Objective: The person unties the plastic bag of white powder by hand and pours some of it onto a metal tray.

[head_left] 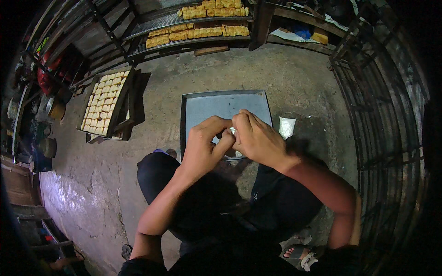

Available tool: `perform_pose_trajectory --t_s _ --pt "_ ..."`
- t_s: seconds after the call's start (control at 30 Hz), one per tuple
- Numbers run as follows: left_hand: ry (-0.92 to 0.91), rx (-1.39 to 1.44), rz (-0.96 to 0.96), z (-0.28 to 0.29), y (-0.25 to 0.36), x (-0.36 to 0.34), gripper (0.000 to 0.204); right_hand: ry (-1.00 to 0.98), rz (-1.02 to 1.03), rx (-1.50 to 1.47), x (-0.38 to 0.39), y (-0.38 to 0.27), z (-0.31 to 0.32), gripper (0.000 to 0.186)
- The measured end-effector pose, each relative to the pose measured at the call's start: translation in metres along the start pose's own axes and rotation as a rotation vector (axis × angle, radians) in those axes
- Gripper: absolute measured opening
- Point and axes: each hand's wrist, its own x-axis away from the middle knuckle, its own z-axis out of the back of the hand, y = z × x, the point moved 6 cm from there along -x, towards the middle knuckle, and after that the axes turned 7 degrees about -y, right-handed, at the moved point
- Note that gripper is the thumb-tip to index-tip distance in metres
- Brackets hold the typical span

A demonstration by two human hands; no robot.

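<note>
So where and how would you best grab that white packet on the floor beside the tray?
I'd pinch the white packet by its narrowed end, coming from the near side. It lies on the floor right of the tray, broad at its far edge and tapering nearer, so that slimmer end probably suits fingertips best.

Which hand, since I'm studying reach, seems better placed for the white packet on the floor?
Probably the right hand: nearer the white packet, right of the tray; the left hand is farther.

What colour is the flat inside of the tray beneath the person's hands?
Bluish grey; the tray shows best in the head view, at its far half.
</note>
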Motion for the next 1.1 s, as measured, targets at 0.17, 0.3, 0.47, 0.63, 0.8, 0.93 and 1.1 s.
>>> perform_pose_trajectory --t_s 0.17,0.3,0.47,0.63,0.8,0.93,1.1 --pt "-0.073 0.059 0.049 -0.002 -0.008 0.003 0.016 -0.007 0.057 -0.149 0.002 0.007 0.005 0.029" --pt "-0.12 0.093 0.029 -0.004 -0.011 0.006 0.017 -0.005 0.254 -0.002 0.0 0.001 0.015 0.024" --pt "-0.144 0.024 0.032 -0.007 -0.019 0.007 0.016 -0.071 0.286 0.123 0.003 0.003 0.011 0.022" --pt "-0.128 0.018 0.056 -0.008 -0.016 0.006 0.016 -0.118 0.222 0.172 0.003 0.005 0.006 0.022" --pt "-0.144 0.022 0.039 -0.011 -0.015 0.005 0.017 -0.102 0.208 0.19 0.002 0.009 -0.003 0.032" --pt "-0.138 0.02 0.005 -0.009 -0.009 0.005 0.019 -0.105 0.202 0.25 0.006 0.003 -0.005 0.036" --pt "-0.156 0.008 -0.004 -0.005 -0.002 0.007 0.019 -0.051 0.197 0.273 0.009 -0.008 -0.003 0.036"
